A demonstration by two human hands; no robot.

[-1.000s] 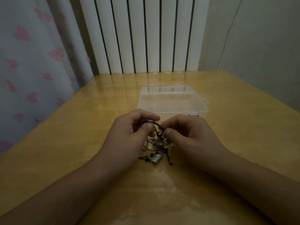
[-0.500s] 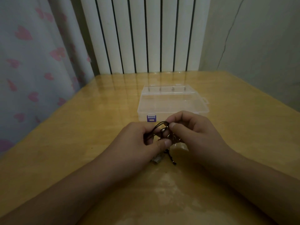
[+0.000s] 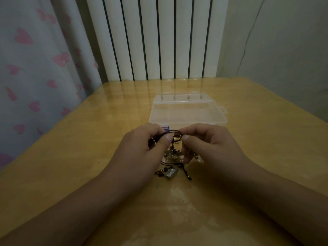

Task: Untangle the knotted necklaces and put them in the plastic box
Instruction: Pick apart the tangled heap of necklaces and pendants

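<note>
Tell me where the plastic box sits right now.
In the head view the plastic box sits on the table at centre, just beyond both hands, between them and the radiator.

Both your forearms reach forward and converge. Your left hand and right hand sit close together, knuckles up, fingers curled, each thumb and forefinger pinching, thumb tips nearly meeting.
</note>
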